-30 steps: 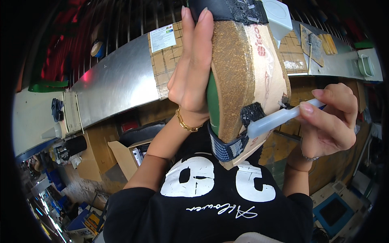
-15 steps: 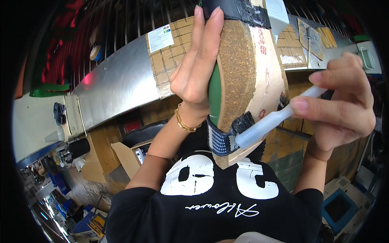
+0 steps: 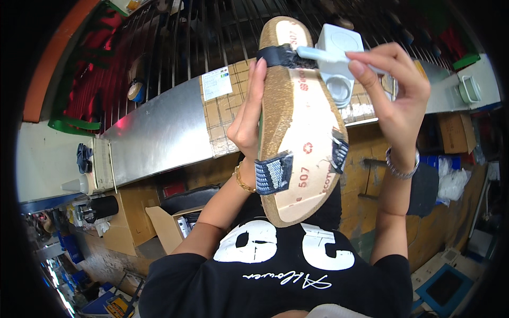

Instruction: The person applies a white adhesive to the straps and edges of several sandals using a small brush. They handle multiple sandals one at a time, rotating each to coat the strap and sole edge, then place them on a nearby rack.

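A sandal [image 3: 307, 114], its pale insole-board underside facing me, stands upright in my left hand [image 3: 247, 119]. That hand's fingers lie along the cork-brown left edge, with a sliver of green behind it. A black strap [image 3: 273, 56] wraps under the upper part, its end coated dark. Lower down, woven blue-black straps [image 3: 274, 174] fold onto the underside at both sides. My right hand [image 3: 395, 85] pinches a whitish plastic stick [image 3: 321, 55] between thumb and fingers. Its rounded tip lies over the black strap's folded end; whether it touches I cannot tell.
Behind the sandal is a white container [image 3: 339, 40] with a round opening. A metal bench [image 3: 159, 124] carries taped cardboard [image 3: 220, 119] with a paper label. Metal bars [image 3: 180, 40] run beyond it. An opened cardboard box [image 3: 161, 225] stands low at left.
The sandal has tipped so its underside faces me more fully. My right hand has moved up and away with the stick, from the lower left strap to the upper black strap.
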`<state>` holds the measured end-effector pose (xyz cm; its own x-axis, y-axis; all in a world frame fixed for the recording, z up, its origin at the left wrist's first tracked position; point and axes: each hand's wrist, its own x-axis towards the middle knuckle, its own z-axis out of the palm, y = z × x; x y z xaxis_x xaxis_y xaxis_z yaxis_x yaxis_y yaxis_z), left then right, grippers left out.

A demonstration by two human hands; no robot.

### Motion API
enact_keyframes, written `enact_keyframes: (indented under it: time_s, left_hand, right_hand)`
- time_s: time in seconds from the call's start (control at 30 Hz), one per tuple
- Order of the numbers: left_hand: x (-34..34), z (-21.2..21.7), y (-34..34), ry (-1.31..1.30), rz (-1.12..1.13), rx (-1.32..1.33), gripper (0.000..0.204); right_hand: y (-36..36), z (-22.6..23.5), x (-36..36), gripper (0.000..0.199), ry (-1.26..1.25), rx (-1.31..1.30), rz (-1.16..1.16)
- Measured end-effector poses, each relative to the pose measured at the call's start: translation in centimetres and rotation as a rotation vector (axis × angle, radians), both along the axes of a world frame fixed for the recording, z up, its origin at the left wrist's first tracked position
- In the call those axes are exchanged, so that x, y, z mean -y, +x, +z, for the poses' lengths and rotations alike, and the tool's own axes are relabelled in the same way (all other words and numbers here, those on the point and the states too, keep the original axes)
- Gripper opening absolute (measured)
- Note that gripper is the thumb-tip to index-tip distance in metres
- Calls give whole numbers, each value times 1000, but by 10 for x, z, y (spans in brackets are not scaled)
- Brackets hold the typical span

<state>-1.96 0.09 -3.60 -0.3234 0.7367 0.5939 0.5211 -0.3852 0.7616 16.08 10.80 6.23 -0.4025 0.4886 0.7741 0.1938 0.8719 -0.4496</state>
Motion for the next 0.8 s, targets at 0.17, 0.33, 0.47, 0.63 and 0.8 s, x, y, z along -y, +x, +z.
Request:
enact_keyframes:
  time_s: [0.17, 0.33, 0.47, 0.63, 0.8]
  left_hand:
    - [-12, -4, -8, 147, 159, -87, 78]
    - [-17, 0, -7, 230, 342, -231, 80]
    - [-22, 4, -1, 258, 410, -238, 69]
    - [-24, 7, -4, 322, 462, -376, 76]
    - [-21, 9, -1, 311, 388, -285, 77]
  right_hand:
    - [3, -2, 23, 15, 89, 84, -137]
    - [13, 5, 59, 17, -239, 41, -77]
    - [17, 5, 76, 21, -376, -1, -55]
    - [12, -1, 82, 26, -190, 20, -132]
    - [12, -5, 77, 30, -78, -29, -173]
